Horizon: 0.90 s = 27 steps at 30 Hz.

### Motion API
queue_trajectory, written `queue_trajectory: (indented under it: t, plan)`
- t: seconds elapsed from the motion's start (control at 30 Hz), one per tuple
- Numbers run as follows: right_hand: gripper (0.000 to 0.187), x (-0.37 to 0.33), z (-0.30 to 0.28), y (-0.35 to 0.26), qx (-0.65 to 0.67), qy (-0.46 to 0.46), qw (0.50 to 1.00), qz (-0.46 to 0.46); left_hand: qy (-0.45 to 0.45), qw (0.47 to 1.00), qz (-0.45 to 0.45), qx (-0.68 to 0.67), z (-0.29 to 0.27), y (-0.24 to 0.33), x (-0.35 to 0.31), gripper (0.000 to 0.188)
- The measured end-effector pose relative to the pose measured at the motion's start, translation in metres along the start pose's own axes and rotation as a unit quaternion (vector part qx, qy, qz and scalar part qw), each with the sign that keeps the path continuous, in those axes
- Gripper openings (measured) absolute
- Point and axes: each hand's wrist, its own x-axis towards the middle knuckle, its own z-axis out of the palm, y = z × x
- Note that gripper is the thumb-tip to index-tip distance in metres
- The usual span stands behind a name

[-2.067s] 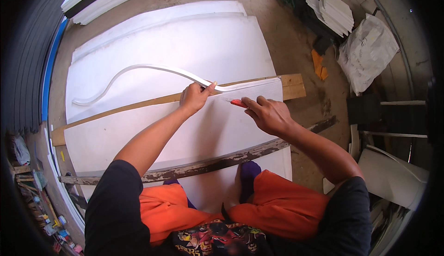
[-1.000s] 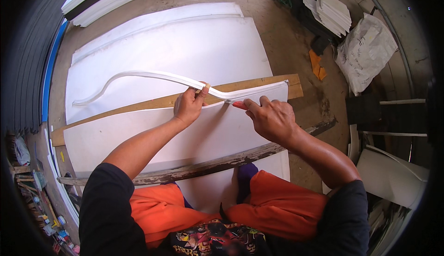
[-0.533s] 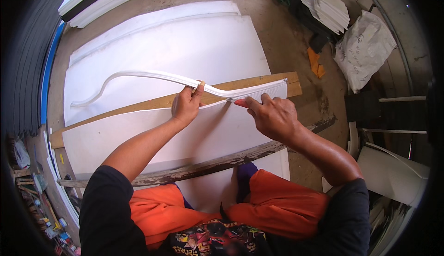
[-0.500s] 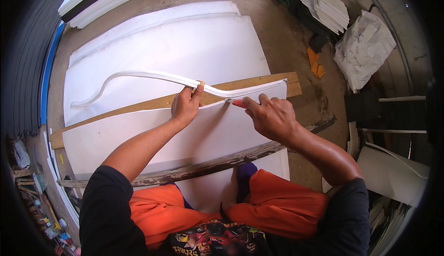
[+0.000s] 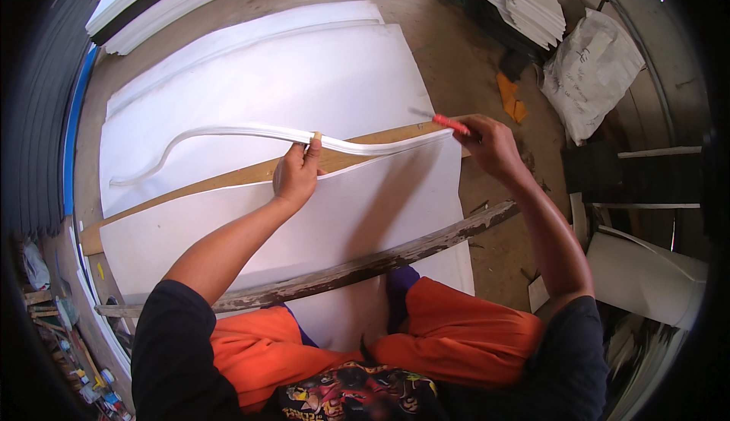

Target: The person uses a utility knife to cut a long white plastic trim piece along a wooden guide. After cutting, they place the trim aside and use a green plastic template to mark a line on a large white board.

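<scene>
Thin white strip (image 5: 251,130), long and wavy, curling from the left of the frame across the middle to the upper right, lying over a white sheet (image 5: 365,208) and a bare wooden plank (image 5: 251,174). Pinched near its middle by the left hand (image 5: 296,174), thumb and fingers closed on it. Red-handled cutting tool (image 5: 450,124) gripped in the right hand (image 5: 493,147) at the strip's right end, blade tip pointing left. More white sheets (image 5: 258,71) beneath, flat on the floor. Weathered wooden batten (image 5: 357,269) across the lower middle. White sack (image 5: 597,71) at upper right, contents hidden; stacked white panels (image 5: 536,11) just beside it.
</scene>
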Motion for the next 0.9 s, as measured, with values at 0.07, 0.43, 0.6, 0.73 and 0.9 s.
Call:
queue_trajectory:
  t: [0.07, 0.43, 0.6, 0.73, 0.9]
  plan:
    - [0.025, 0.013, 0.018, 0.029, -0.014, 0.046, 0.997, -0.057, -0.003, 1.0, 0.013, -0.021, 0.003, 0.003, 0.002, 0.065]
    - [0.044, 0.03, 0.044, 0.032, 0.111, -0.196, 0.969, 0.101, -0.223, 0.966, 0.08, 0.104, -0.001, 0.009, 0.01, 0.066]
    - [0.047, 0.031, 0.023, 0.033, 0.108, -0.269, 0.95, 0.119, -0.262, 0.954, 0.145, -0.001, 0.039, 0.033, 0.015, 0.056]
    - [0.04, 0.026, 0.015, 0.025, 0.122, -0.19, 0.967, 0.114, -0.266, 0.955, 0.084, -0.102, 0.056, 0.03, 0.026, 0.055]
    - [0.03, 0.001, -0.004, -0.009, -0.054, -0.008, 0.998, -0.006, -0.219, 0.97, 0.074, -0.08, 0.058, 0.006, 0.031, 0.063]
